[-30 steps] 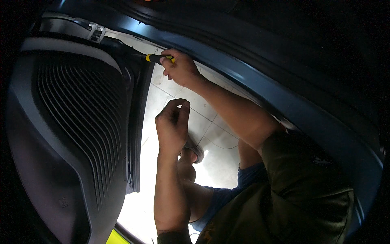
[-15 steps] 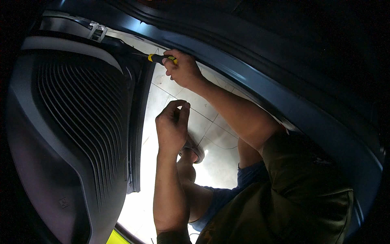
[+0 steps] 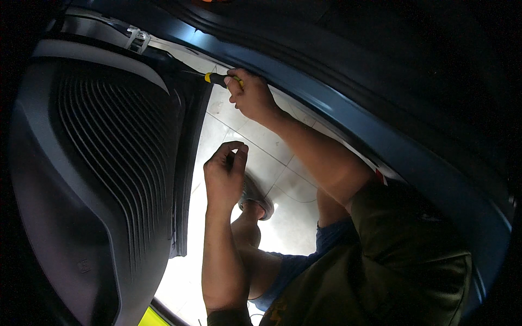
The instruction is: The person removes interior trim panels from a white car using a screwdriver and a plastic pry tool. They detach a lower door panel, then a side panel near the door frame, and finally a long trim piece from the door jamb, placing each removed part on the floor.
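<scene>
A screwdriver [image 3: 216, 79] with a black and yellow handle is gripped in my right hand [image 3: 253, 99]. Its thin shaft points left, toward the dark edge of the open car door [image 3: 197, 141]; whether the tip touches anything I cannot make out. Lower down, my left hand [image 3: 223, 176] is raised with thumb and fingertips pinched together. Anything between those fingertips is too small or hidden to name. The black ribbed door trim [image 3: 111, 157] fills the left side, apart from both hands. Above it sits a pale metal bracket [image 3: 138, 41] near the door's upper end.
A blue-grey car body sill [image 3: 321, 98] curves from the upper left down the right side, close to my right hand and forearm. Below lies a pale tiled floor [image 3: 261, 136], where a shoe [image 3: 262, 204] stands. A bright yellow-green edge [image 3: 152, 317] shows at the bottom.
My right hand and the screwdriver appear slightly farther right and lower. My left hand sits a little lower and left, still pinched. The door and bracket have shifted slightly right in view.
</scene>
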